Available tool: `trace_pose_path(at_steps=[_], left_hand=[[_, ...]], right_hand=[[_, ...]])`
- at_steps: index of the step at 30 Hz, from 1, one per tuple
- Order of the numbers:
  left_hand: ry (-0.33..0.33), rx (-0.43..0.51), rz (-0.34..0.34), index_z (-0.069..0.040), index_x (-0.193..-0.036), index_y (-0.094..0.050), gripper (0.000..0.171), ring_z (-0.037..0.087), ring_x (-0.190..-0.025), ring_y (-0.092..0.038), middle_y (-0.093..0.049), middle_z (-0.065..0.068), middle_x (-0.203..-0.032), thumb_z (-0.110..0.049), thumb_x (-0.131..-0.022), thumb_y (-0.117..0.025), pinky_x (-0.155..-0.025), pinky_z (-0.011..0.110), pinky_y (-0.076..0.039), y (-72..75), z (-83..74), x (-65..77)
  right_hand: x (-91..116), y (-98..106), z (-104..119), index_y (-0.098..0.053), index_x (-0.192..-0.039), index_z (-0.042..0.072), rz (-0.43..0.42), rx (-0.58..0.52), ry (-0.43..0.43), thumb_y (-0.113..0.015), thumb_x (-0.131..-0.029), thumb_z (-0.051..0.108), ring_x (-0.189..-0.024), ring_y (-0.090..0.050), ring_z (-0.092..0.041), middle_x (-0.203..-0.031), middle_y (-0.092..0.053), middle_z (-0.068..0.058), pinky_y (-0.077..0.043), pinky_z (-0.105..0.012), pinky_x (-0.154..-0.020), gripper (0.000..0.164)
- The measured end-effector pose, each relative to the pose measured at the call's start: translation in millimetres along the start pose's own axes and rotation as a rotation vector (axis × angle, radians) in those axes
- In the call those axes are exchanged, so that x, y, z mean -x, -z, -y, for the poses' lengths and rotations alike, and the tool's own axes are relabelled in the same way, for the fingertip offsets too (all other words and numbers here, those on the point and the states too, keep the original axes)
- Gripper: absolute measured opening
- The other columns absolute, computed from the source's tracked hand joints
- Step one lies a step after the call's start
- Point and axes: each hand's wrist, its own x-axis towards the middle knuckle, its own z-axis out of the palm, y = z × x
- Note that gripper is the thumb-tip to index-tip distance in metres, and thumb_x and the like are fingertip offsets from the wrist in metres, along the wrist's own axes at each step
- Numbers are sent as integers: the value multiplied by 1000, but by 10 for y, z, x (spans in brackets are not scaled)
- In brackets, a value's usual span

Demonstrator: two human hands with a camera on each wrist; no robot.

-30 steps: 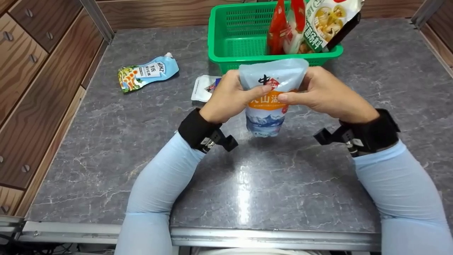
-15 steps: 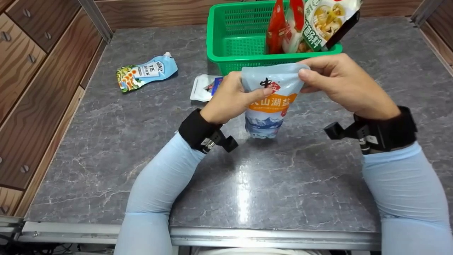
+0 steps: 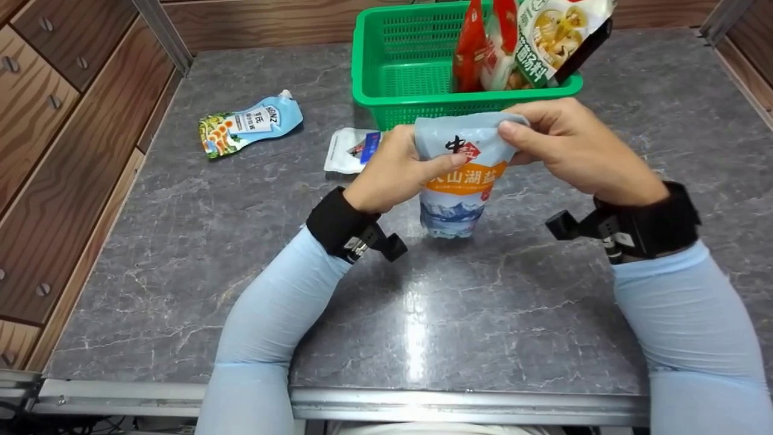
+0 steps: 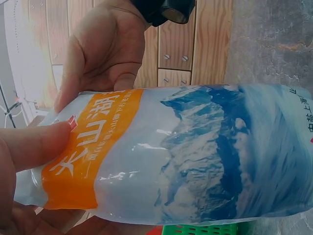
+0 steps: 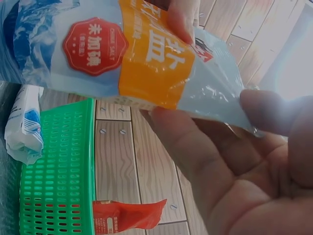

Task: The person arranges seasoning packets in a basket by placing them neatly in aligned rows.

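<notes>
Grey marbled tabletop (image 3: 241, 278) spreads below the head view, where the left hand (image 3: 392, 172) grips the left side of a salt pouch (image 3: 454, 205) and the right hand (image 3: 574, 151) pinches its top right corner, on the near side of a green basket (image 3: 398, 100), with a blue Heinz pouch (image 3: 253, 122) lying farther left. From the left wrist, the thumb presses the pouch's front with fingers behind; from the right wrist, thumb and fingers hold the pouch's upper edge, a red packet (image 5: 129, 216) showing at the basket.

Both forearms (image 3: 281, 305) angle inward, fingers (image 5: 178, 134) pinching.
</notes>
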Motion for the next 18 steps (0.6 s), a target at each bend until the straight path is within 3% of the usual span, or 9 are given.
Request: trace_pose_path(at_steps=[18], left_hand=[[66,33,50,1,-112,-58,27,20,-93,-61,-64,10,-101,-11,-88,-62,-80,32,-50,46,-7,12]], right_hand=[[11,-123,216,-64,-102,-5,-99,-9,57,-48,-95,15,-87,-63,-27,-100,-62,-19,-53,-35,-69,27]])
